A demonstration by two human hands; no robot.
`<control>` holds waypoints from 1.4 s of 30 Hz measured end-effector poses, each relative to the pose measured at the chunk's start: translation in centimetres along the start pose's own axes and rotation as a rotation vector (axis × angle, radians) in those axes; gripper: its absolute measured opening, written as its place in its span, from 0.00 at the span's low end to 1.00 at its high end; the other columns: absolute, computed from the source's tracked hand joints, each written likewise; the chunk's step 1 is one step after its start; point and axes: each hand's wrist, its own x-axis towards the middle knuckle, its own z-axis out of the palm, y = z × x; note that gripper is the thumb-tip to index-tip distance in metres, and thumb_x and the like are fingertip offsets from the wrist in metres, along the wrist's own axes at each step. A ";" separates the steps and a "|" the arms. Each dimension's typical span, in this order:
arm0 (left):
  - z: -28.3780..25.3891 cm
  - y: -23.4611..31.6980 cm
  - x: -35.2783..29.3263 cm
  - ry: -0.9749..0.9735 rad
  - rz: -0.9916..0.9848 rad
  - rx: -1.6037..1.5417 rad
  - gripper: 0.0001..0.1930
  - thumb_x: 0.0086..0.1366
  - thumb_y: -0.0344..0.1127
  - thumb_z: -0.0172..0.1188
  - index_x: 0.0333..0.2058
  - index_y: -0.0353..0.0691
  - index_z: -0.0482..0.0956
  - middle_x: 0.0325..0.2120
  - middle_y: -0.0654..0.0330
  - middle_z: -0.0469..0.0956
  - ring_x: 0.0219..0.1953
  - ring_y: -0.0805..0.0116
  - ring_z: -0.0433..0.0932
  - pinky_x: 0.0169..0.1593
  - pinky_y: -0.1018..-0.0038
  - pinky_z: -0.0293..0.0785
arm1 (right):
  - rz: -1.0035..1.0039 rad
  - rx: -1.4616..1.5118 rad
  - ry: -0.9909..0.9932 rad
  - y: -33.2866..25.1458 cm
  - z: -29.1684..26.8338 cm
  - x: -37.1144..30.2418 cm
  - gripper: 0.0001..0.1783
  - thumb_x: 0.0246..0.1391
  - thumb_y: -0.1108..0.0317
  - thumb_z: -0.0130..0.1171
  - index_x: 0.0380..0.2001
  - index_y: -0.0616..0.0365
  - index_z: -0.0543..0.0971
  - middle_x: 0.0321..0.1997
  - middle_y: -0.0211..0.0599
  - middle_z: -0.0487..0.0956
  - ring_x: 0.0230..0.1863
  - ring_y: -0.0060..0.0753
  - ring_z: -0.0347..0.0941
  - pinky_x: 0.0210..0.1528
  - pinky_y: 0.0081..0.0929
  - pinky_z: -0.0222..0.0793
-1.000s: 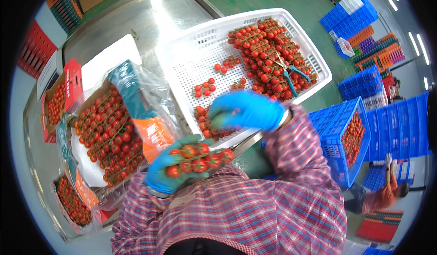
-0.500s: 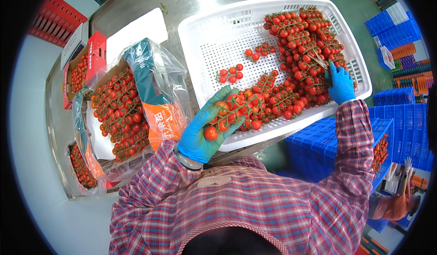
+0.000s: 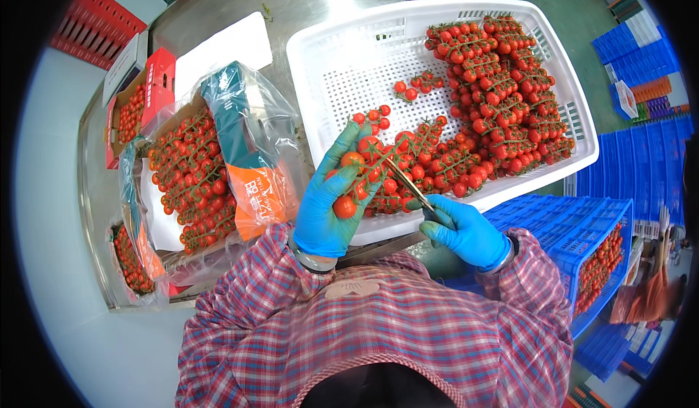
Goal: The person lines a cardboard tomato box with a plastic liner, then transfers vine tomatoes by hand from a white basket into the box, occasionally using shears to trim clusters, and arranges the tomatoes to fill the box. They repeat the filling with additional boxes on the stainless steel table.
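My gloved left hand [image 3: 320, 219] is closed around a small vine of cherry tomatoes [image 3: 344, 206] above the near left part of a white plastic basket [image 3: 312, 80]. In my gloved right hand [image 3: 470, 235] is a pair of slim metal scissors [image 3: 408, 181]. Their blades reach the green stem at the right end of the held vine; whether they part there is too small to tell. Rows of cherry tomatoes on the vine [image 3: 502, 98] fill the basket's right side and run along its near side. A smaller cluster [image 3: 411, 89] rests on the basket floor.
To the left on the metal table [image 3: 291, 0] stand a plastic-lined carton of vine tomatoes [image 3: 193, 182], a red box [image 3: 161, 88] and a white sheet [image 3: 226, 53]. Blue crates [image 3: 542, 226] stand at the right, close to my right arm. Another person [image 3: 648, 299] is farther right.
My right hand has come left and nearer from the tomato rows to the held vine, with the scissors at its stem. My left hand has shifted slightly right, still holding the vine.
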 end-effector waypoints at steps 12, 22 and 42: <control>0.3 0.8 0.3 -0.087 -0.221 -0.018 0.39 0.49 0.15 0.47 0.62 0.41 0.52 0.58 0.55 0.58 0.58 0.59 0.62 0.60 0.60 0.63 | -0.341 -0.799 0.403 -1.8 -0.8 -0.7 0.25 0.46 0.68 0.62 0.49 0.56 0.72 0.21 0.34 0.63 0.20 0.32 0.63 0.25 0.27 0.63; -0.2 0.6 0.9 -0.104 -0.101 0.545 0.42 0.43 0.14 0.45 0.63 0.40 0.51 0.61 0.57 0.54 0.60 0.69 0.58 0.60 0.73 0.61 | -0.417 -1.423 0.370 -3.8 -1.4 -0.4 0.16 0.49 0.59 0.56 0.43 0.46 0.74 0.23 0.35 0.69 0.21 0.38 0.70 0.20 0.35 0.65; -2.9 5.1 -17.5 -0.047 0.738 0.329 0.35 0.51 0.14 0.43 0.61 0.36 0.53 0.61 0.56 0.54 0.62 0.64 0.57 0.64 0.70 0.49 | -0.086 0.004 -0.410 -5.3 12.4 2.9 0.30 0.61 0.64 0.42 0.64 0.49 0.48 0.59 0.43 0.59 0.52 0.36 0.64 0.50 0.33 0.66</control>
